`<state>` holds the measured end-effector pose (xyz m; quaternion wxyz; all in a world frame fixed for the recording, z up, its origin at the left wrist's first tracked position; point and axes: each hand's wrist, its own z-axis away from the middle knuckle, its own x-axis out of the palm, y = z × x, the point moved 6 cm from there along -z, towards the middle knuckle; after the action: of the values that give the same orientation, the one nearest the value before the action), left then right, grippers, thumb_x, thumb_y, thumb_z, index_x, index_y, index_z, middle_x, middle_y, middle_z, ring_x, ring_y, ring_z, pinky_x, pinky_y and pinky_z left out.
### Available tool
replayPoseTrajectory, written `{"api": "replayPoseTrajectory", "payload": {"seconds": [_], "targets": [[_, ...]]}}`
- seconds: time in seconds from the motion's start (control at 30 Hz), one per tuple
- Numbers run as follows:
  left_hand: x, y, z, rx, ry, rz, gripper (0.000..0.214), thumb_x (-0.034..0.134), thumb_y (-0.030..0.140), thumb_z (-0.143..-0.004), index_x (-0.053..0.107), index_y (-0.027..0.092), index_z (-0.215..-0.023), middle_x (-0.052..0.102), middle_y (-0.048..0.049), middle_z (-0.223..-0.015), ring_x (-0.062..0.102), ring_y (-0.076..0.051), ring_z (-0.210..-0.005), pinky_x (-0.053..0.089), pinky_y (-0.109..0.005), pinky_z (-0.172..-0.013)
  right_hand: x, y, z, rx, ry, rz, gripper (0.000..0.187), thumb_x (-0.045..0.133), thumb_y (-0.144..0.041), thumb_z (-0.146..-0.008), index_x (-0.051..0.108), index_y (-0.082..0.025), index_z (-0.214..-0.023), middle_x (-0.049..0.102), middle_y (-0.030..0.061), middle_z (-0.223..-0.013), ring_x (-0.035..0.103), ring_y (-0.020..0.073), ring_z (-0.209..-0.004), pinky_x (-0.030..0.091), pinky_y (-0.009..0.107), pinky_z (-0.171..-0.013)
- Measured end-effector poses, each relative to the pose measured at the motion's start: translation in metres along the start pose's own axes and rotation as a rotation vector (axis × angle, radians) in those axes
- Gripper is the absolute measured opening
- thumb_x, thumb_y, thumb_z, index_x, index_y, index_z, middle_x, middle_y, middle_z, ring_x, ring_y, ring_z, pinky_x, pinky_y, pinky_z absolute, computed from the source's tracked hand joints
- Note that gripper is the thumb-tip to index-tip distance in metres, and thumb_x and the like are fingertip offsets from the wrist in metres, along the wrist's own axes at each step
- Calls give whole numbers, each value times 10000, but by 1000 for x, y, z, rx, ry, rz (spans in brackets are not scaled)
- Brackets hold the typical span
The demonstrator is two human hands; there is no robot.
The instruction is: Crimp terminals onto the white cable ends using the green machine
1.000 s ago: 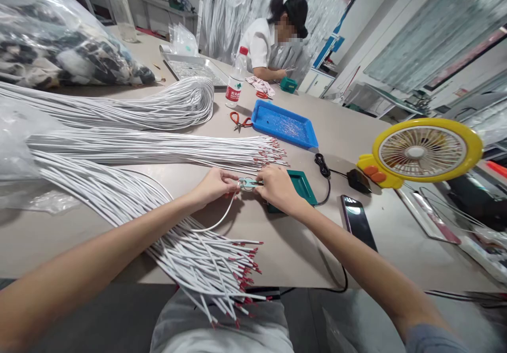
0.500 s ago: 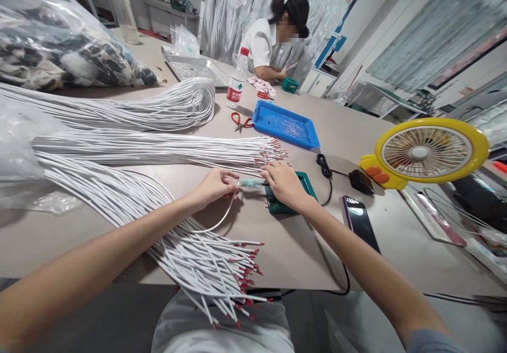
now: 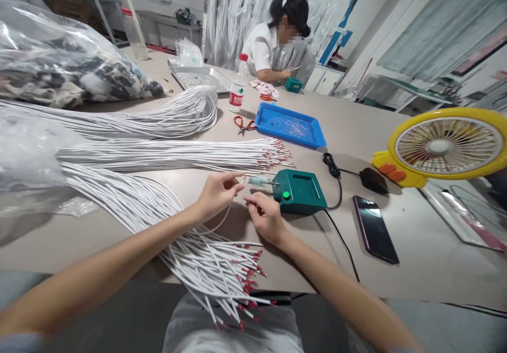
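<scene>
My left hand (image 3: 219,196) pinches a white cable (image 3: 225,218) near its red-tipped end, just left of a taped, pale green shaft (image 3: 259,181). That shaft sticks out from the left side of a dark green box (image 3: 309,187) with a bright green button. Below the shaft is my right hand (image 3: 266,217), its fingers curled and thumb and forefinger close together, near my left fingertips. What lies between them, if anything, is too small to make out. A fanned bundle of white cables (image 3: 209,268) with red ends runs under my left forearm and over the table's front edge.
Behind my hands lie another cable bundle (image 3: 170,152), a looped bundle (image 3: 190,111), red-handled cutters (image 3: 243,125) and a blue tray (image 3: 291,125). A water bottle (image 3: 237,86) stands beyond. To the right are a phone (image 3: 375,229) and yellow fan (image 3: 447,142). Across the table sits a person (image 3: 259,49).
My right hand has come off the green box and moved left and down, beside my left hand, uncovering the green button. My left hand still holds the cable near the shaft. The view has shifted slightly.
</scene>
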<state>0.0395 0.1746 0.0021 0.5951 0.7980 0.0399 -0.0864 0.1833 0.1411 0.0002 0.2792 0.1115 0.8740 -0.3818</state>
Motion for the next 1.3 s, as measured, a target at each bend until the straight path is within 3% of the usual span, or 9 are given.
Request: {"api": "replayPoseTrajectory", "payload": {"seconds": [0.1, 0.2, 0.47, 0.8, 0.93, 1.03, 1.13, 1.23, 1.3], "targets": [[4, 23, 12, 227, 63, -172, 141, 552, 174, -807, 663, 128, -881, 683, -71, -813, 625, -132, -701, 505, -243, -675, 8, 3, 5, -6, -59, -41, 212, 428, -107, -838, 614, -174, -913, 602, 40, -767, 550, 133, -667, 451, 252, -635], [18, 51, 25, 371, 7, -221, 124, 483, 150, -860, 605, 129, -866, 626, -56, -748, 574, -105, -626, 468, -204, -566, 7, 5, 4, -30, -76, -65, 201, 428, -94, -819, 613, -171, -840, 602, 28, -725, 535, 128, -630, 440, 242, -607], [59, 119, 80, 1093, -152, -707, 116, 508, 99, -820, 576, 115, -913, 582, -36, -647, 479, -120, -537, 364, -236, -458, 9, 12, 4, 0, -132, -91, 221, 501, -57, -742, 642, -190, -846, 638, 34, -736, 581, 160, -650, 460, 261, -611], [91, 124, 99, 1027, -246, -848, 284, 492, 258, -870, 546, 166, -607, 504, 3, -516, 377, -91, -428, 249, -277, -424, 10, 12, 1, 20, -108, -109, 249, 457, -74, -762, 660, -187, -851, 656, 34, -761, 601, 174, -683, 472, 292, -644], [107, 113, 106, 970, -382, -783, 322, 505, 395, -857, 565, 174, -632, 571, -33, -604, 490, -125, -545, 372, -280, -535, 7, 14, 0, 32, -97, -108, 218, 459, -102, -775, 658, -165, -837, 643, 21, -703, 574, 152, -613, 454, 271, -600], [80, 88, 78, 762, -395, -879, 221, 487, 314, -867, 644, 177, -795, 644, -72, -798, 562, -158, -748, 427, -280, -690, 6, 13, -1, 38, -102, -103, 168, 487, -134, -777, 653, -161, -769, 641, 24, -661, 559, 153, -593, 440, 264, -576], [4, 48, 25, 282, -170, -1164, 259, 404, 178, -888, 662, 165, -870, 634, -94, -897, 551, -170, -804, 410, -270, -654, 5, 13, -1, 47, -92, -105, 196, 466, -146, -802, 660, -155, -776, 666, 45, -720, 580, 157, -637, 450, 270, -624], [-61, 27, -10, 155, -71, -1244, 294, 372, 116, -873, 665, 114, -858, 612, -154, -943, 528, -223, -869, 389, -293, -625, 7, 13, -1, 56, -88, -114, 233, 442, -130, -808, 673, -152, -827, 679, 48, -752, 595, 147, -644, 455, 264, -643], [-84, 16, -23, 106, -73, -1266, 249, 421, 119, -847, 664, 119, -792, 614, -144, -905, 519, -229, -864, 392, -306, -660, 8, 13, -1, 56, -92, -119, 233, 447, -128, -806, 677, -153, -833, 682, 48, -751, 598, 145, -639, 456, 260, -639]]}}
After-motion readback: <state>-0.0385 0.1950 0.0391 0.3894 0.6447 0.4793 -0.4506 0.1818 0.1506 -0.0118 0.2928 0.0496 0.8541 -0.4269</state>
